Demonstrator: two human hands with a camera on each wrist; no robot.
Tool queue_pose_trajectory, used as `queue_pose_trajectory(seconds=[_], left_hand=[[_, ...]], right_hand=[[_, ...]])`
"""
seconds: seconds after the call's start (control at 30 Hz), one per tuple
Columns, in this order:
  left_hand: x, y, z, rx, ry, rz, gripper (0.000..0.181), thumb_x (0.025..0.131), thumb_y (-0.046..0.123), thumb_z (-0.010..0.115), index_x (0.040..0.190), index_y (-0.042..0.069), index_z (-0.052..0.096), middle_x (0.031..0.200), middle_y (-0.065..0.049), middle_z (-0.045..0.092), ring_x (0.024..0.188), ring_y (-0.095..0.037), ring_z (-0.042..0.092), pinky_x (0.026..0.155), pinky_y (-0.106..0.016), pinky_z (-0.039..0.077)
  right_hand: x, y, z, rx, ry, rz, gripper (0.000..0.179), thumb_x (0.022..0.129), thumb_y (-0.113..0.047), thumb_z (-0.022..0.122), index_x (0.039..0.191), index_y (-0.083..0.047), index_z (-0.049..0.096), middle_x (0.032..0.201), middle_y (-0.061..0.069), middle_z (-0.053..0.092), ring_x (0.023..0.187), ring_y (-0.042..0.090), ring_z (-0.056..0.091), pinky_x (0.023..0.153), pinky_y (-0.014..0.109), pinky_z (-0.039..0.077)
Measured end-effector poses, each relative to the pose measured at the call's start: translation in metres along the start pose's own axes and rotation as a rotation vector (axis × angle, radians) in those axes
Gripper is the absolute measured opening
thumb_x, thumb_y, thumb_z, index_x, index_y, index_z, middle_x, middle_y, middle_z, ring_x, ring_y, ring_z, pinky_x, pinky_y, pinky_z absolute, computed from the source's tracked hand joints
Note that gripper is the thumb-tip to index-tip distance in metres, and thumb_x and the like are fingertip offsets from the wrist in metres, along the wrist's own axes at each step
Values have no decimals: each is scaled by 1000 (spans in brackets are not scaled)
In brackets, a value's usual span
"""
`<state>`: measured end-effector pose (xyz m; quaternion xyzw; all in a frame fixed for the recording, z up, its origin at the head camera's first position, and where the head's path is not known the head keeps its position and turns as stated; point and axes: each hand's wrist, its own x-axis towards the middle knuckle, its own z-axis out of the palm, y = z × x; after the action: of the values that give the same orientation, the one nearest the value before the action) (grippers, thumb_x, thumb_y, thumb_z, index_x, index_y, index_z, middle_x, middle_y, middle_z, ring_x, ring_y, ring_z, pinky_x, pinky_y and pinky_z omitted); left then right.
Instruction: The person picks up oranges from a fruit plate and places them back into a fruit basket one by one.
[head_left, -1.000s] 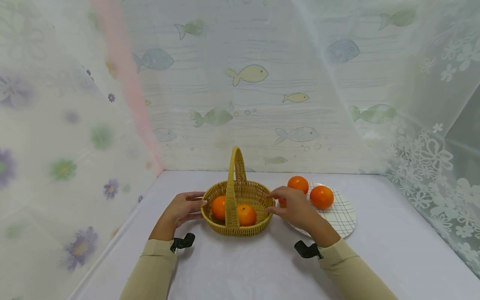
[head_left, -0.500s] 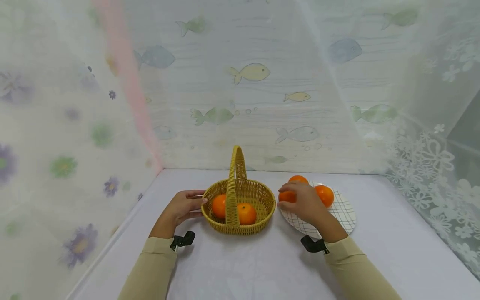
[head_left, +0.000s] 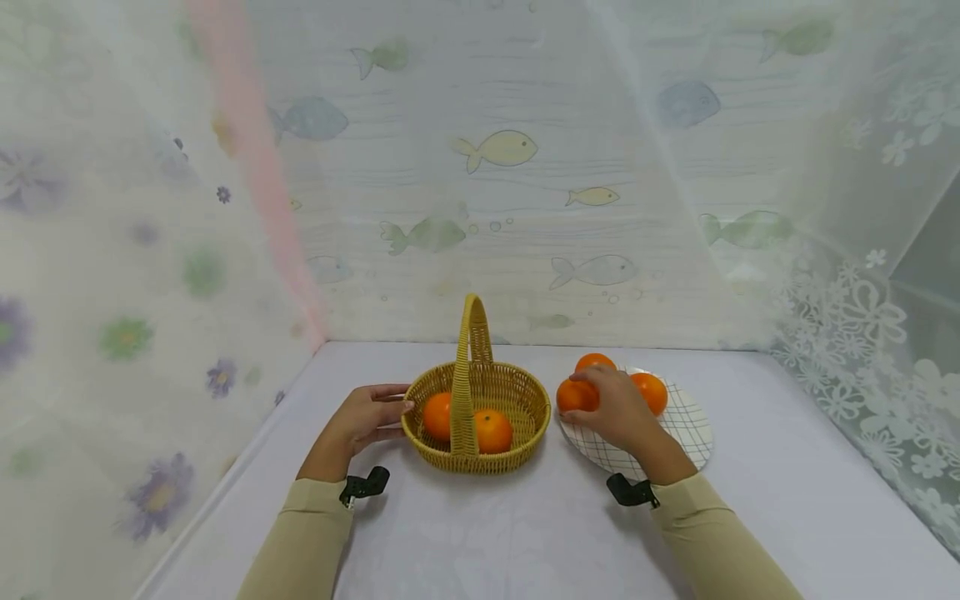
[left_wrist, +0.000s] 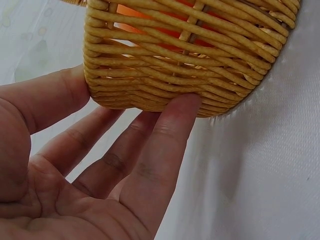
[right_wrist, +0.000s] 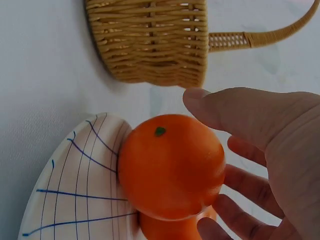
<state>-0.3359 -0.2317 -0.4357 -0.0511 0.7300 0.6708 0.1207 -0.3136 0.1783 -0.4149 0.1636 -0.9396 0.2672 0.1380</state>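
Observation:
A yellow wicker basket [head_left: 517, 400] with a tall handle holds two oranges [head_left: 493, 431]. At its left end, my left hand [head_left: 369, 418] touches the outer wall with its fingers extended; in the left wrist view, the fingertips [left_wrist: 181, 107] lie against the weave. My right hand [head_left: 618, 408] is around the right side of an orange [right_wrist: 170, 165] at the left edge of a white plate [head_left: 690, 433]. Its thumb [right_wrist: 220, 107] is off the fruit, and its fingers spread behind it. Another orange [right_wrist: 177, 229] shows partly beneath in the right wrist view.
Two more oranges sit on the plate: one at the back [head_left: 596, 362] and one on the right [head_left: 651, 393], partly behind my right hand. A white cloth covers the table [head_left: 480, 533]. Fish-printed curtain [head_left: 480, 208] hangs behind, with sheer fabric at both sides.
My right hand has moved right, from the basket's right rim to the orange on the plate's left edge. The left hand has stayed against the basket.

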Motion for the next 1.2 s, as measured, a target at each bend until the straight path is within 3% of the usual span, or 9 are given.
queue_pose_trajectory(seconds=[0.37, 0.93, 1.2], left_hand=[[0, 2, 2, -3, -23, 11, 48, 84, 15, 73, 130, 11, 58, 125, -14, 61, 100, -28, 67, 80, -45, 57], [-1, 3, 0, -1, -34, 11, 49, 85, 15, 72, 131, 10, 56, 129, -16, 58, 104, -30, 65, 81, -44, 57], [0, 2, -1, -6, -17, -3, 49, 83, 16, 74, 129, 12, 59, 125, -13, 61, 101, -27, 67, 79, -44, 57]], right_hand=[[-4, 8, -3, 19, -52, 76, 60, 70, -31, 85, 125, -20, 61, 135, 8, 46, 124, 34, 44, 92, 59, 47], [-5, 12, -5, -70, -54, 118, 73, 68, -34, 85, 130, -17, 51, 123, 16, 49, 108, 36, 53, 86, 59, 49], [-5, 13, -2, -97, -73, 140, 79, 66, -44, 85, 131, -16, 48, 126, 15, 50, 105, 33, 57, 85, 56, 50]])
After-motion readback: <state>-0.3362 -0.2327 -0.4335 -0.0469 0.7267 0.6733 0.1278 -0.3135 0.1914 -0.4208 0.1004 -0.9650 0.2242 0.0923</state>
